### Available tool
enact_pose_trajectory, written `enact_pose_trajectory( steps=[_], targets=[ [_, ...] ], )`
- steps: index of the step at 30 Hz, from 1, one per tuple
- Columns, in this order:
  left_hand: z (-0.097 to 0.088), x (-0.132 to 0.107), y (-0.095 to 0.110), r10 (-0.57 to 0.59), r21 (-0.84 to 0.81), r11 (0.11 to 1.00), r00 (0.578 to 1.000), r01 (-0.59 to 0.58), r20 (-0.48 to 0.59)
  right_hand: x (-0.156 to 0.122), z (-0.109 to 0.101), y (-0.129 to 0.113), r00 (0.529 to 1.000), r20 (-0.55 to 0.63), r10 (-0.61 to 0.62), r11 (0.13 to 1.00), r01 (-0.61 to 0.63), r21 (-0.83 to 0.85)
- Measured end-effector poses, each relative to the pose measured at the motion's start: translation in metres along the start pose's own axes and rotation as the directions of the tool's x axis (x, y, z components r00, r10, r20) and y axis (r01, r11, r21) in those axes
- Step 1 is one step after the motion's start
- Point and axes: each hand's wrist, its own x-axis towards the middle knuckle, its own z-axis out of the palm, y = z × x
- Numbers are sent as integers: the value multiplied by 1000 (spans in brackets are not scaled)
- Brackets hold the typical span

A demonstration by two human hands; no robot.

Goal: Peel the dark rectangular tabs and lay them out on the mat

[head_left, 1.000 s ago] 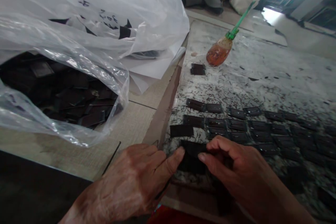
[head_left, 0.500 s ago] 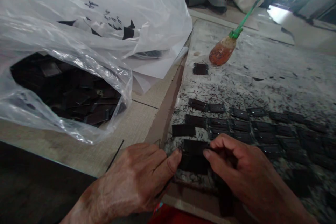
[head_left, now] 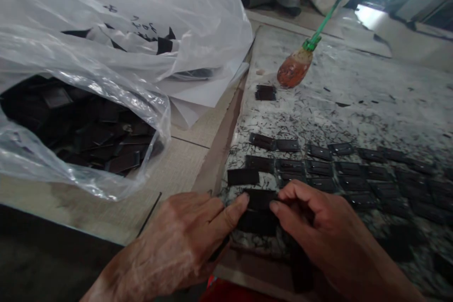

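A small black rectangular piece point(head_left: 261, 199) lies flat on the stained pale board between my hands. My left hand point(head_left: 187, 233) is closed, its fingers curled, with a fingertip pressed on the piece's left end. Something dark shows under that hand, too shaded to make out. At the right end my right hand point(head_left: 318, 226) is closed, thumb and forefinger pinching the edge; its other fingers are tucked out of sight. Another black piece point(head_left: 256, 223) sits just nearer to me, and one more black strip point(head_left: 243, 177) rests just beyond.
Rows of dark glossy pieces point(head_left: 320, 168) extend rightward across the board point(head_left: 389, 89). A brown tool with a green stem point(head_left: 294, 68) lies farther back, near a small dark stack point(head_left: 265, 92). At left, a clear plastic bag point(head_left: 161, 118) holds many dark pieces.
The view has shifted slightly, moving the scene a little leftward. My left fingertip has come over onto the black piece's left end; my right hand keeps its pinch.
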Motion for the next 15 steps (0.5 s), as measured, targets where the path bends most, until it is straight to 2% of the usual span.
enact_pose_trajectory(
  steps=[4, 11, 15],
  targets=[
    [1, -2, 0, 8, 22, 1000, 999, -9, 37, 2, -1, -2, 999, 24, 23, 1000, -23, -11],
    [1, 3, -1, 27, 6, 1000, 1000, -27, -7, 7, 1, 0, 1000, 10, 24, 997, -23, -79],
    [2, 2, -1, 28, 25, 999, 1000, -28, 3, 9, 2, 1, 1000, 14, 23, 994, -21, -108]
  ],
)
